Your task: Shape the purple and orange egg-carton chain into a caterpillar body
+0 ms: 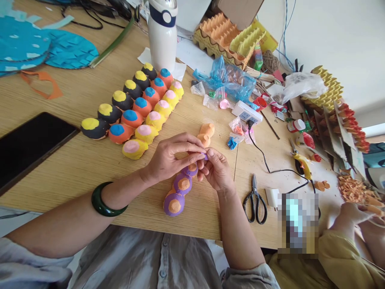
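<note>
Two hands, left (173, 158) and right (216, 170), pinch a small purple piece (205, 156) in their fingertips, which hide most of it. A purple egg-carton strip (180, 188) lies close below, so it is easy to reach; they may be joined, but I can't tell. Painted egg-carton strips (141, 104) sit left on the surface (75, 168).

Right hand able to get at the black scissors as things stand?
Probably yes. The right hand is pinching a purple piece, but the black-handled scissors lie just to its right, with nothing visible between them.
</note>
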`<state>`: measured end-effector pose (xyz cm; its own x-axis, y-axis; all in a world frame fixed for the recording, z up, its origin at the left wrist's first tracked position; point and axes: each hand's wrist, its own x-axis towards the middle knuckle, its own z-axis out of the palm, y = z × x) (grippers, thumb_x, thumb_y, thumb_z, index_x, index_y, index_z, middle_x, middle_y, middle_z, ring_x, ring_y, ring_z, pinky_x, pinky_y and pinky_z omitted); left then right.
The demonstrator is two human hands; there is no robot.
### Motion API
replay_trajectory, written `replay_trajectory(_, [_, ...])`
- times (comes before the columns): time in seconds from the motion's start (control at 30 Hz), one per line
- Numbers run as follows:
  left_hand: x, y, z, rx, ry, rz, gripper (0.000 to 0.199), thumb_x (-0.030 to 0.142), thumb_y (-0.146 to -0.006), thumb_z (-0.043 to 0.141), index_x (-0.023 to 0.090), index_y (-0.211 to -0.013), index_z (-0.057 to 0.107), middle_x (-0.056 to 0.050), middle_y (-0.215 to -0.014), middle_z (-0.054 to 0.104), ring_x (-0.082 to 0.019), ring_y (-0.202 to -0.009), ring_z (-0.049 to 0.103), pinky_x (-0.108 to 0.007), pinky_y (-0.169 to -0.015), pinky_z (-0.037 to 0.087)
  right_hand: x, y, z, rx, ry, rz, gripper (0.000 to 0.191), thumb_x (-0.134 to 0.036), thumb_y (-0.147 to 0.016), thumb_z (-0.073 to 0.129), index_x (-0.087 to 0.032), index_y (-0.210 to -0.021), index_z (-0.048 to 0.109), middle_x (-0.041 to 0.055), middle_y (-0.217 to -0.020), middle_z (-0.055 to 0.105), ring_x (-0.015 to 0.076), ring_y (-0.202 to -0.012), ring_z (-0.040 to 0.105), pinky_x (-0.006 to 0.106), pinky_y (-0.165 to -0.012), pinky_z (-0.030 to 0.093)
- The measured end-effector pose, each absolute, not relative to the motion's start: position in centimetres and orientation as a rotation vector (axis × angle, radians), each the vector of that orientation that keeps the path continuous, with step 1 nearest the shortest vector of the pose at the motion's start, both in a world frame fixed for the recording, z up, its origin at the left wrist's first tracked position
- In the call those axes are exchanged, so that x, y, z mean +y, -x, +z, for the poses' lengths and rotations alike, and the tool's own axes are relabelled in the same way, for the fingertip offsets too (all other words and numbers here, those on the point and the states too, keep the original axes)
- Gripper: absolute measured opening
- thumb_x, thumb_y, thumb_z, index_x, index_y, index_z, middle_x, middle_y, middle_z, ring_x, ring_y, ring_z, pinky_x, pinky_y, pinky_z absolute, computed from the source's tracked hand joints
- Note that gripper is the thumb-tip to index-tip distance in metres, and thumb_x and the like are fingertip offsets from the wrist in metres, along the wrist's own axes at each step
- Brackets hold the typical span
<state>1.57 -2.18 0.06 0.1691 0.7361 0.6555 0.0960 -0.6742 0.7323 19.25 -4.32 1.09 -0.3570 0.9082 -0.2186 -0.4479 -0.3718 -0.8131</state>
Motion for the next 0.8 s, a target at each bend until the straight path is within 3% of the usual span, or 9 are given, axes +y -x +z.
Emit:
replay_trajectory(0.17, [-2.3,-1.7,0.0,0.806,-1.897,1.561,0.01,0.021,-0.101,0.075,0.022,-0.099,0.085,-0.004,-0.101,0.083,-0.016,-0.092,0.078,-0.026,-0.084,0.064,-4.3,-19.3,1.0,-0.839,0.864,1.869,0.045,-0.06,-0.081,0.091,-0.02,-0.085,0.071,-0.0044,-0.064,0.065,0.008,-0.047,0.051,0.02,-0.04,0.056])
replay_trajectory(0.33, [-2.4,-1.8,0.3,0.865,-1.833,1.569,0.012,0.016,-0.097,0.076,0.022,-0.091,0.084,-0.003,-0.095,0.083,-0.016,-0.09,0.077,-0.026,-0.084,0.062,-4.4,-19.4,1.0,-0.854,0.83,1.862,0.033,-0.049,-0.084,0.091,-0.02,-0.083,0.074,-0.0043,-0.064,0.066,0.0076,-0.046,0.047,0.022,-0.042,0.058])
replay_trajectory(0.5, [-2.1,-1.8,0.7,1.014,-1.331,1.412,0.007,0.026,-0.091,0.084,0.024,-0.084,0.085,-0.002,-0.09,0.081,-0.016,-0.078,0.073,-0.028,-0.074,0.061,-4.2,-19.7,1.2,-0.859,0.865,1.744,0.024,-0.044,-0.086,0.081,-0.021,-0.084,0.074,-0.0021,-0.072,0.066,0.0098,-0.053,0.049,0.023,-0.045,0.058])
replay_trajectory(0.6, [-1.8,-1.9,0.5,0.984,-1.01,1.282,0.015,0.036,-0.088,0.086,0.023,-0.081,0.085,-0.001,-0.078,0.076,-0.016,-0.071,0.069,-0.029,-0.071,0.061,-3.9,-19.8,1.1,-0.851,0.955,1.604,0.014,-0.033,-0.081,0.078,-0.021,-0.086,0.074,0.0,-0.084,0.068,0.0097,-0.061,0.051,0.023,-0.053,0.06])
replay_trajectory(0.67, [-1.7,-2.0,0.2,0.932,-0.893,1.22,0.023,0.044,-0.088,0.086,0.022,-0.082,0.086,-0.002,-0.074,0.074,-0.017,-0.074,0.069,-0.03,-0.073,0.062,-3.8,-19.8,1.1,-0.824,0.98,1.536,0.013,-0.032,-0.078,0.078,-0.021,-0.082,0.072,-0.0007,-0.084,0.064,0.0089,-0.061,0.049,0.021,-0.052,0.055])
replay_trajectory(0.8, [-1.7,-1.9,-0.3,0.879,-0.871,1.181,0.031,0.052,-0.088,0.086,0.021,-0.088,0.088,-0.006,-0.086,0.081,-0.018,-0.074,0.072,-0.033,-0.072,0.065,-4.1,-19.4,1.1,-0.863,1.041,1.409,0.019,-0.04,-0.085,0.081,-0.023,-0.087,0.072,-0.0064,-0.069,0.047,0.0082,-0.053,0.033,0.02,-0.043,0.032])
